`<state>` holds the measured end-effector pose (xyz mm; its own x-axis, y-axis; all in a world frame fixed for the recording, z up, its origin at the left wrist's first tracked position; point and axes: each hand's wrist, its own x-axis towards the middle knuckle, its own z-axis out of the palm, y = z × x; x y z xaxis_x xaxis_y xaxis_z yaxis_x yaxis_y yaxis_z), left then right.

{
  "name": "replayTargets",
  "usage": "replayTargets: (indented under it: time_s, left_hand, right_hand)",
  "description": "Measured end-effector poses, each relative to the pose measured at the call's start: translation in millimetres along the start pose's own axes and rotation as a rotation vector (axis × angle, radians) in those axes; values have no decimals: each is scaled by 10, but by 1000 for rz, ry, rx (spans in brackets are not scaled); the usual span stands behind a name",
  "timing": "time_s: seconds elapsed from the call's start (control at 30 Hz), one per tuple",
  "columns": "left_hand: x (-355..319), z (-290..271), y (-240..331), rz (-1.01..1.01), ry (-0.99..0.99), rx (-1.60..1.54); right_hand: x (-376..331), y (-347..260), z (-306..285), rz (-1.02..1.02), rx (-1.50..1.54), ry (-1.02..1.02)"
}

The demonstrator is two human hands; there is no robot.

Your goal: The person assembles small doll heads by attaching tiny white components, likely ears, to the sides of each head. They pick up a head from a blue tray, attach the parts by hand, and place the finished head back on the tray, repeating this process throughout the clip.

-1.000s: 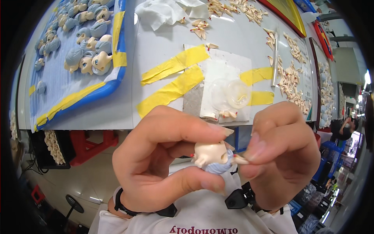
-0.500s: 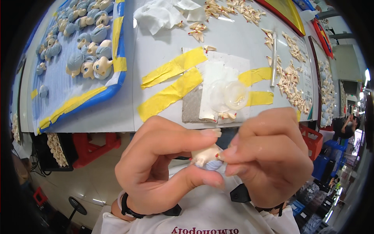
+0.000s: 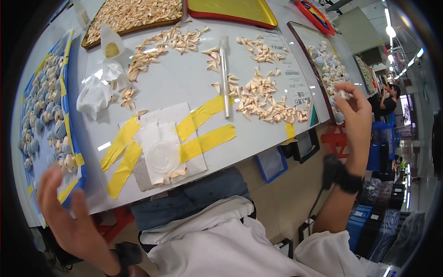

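Observation:
My left hand (image 3: 69, 219) is raised with its fingers spread and nothing in them, close to the near corner of a blue-rimmed tray (image 3: 47, 159). Small doll heads (image 3: 57, 129) with light blue hair lie in that tray. Out to the right, my right hand (image 3: 356, 110) pinches a small pale doll head (image 3: 344, 95), mostly covered by the fingers. It is over the near end of a dark-edged tray (image 3: 306, 65) that holds more blue-haired doll heads (image 3: 328, 64).
A round clear dish (image 3: 164, 156) sits on a white pad held by yellow tape (image 3: 207, 143). Small pointed cream pieces with red tips (image 3: 258, 104) lie in piles. A clear tube (image 3: 224, 76), crumpled tissue (image 3: 99, 94), a bottle (image 3: 111, 41) and a yellow tray (image 3: 230, 10) are farther back.
Both hands were together at my chest around one doll head. They have parted: the left went left and opened, the right carried the head to the right-hand tray. The view has turned right.

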<state>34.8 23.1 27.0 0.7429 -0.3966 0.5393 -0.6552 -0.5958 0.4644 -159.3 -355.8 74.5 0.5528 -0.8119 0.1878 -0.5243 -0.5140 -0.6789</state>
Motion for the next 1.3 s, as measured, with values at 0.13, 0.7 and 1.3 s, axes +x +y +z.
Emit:
replayTargets:
  time_s: [0.13,0.7,1.3]
  left_hand:
    - [269,-5,-291,0,-244,214]
    - [347,-71,-532,-298,-184,58]
    - [-104,285,336,-421,-248,-1312]
  right_hand:
    - [94,696,-354,-179,-330,-114]
    - [60,31,63,-234,-350,-263]
    - [-370,-598,421,-204,601,-287]
